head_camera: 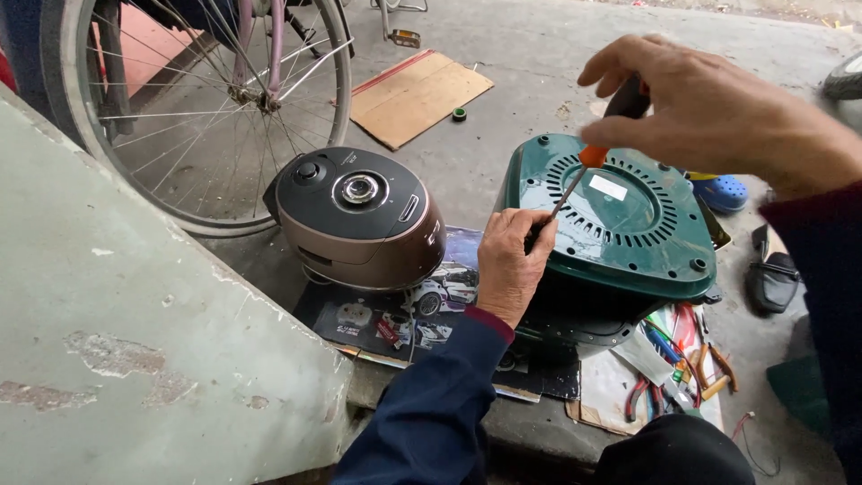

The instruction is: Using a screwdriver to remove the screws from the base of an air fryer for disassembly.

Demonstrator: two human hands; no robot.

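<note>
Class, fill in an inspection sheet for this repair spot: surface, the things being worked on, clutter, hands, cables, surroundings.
Surface: concrete ledge covered with printed posters.
Job's things: green appliance base turned underside up; screwdriver with orange collar, tip at its left edge.
Clutter: brown rice cooker, pliers and other hand tools.
Hands: right hand grips the screwdriver handle; left hand steadies the shaft.
Cables: thin red wire at lower right.
Surroundings: bicycle wheel, cardboard sheet, blue clog, concrete floor.
</note>
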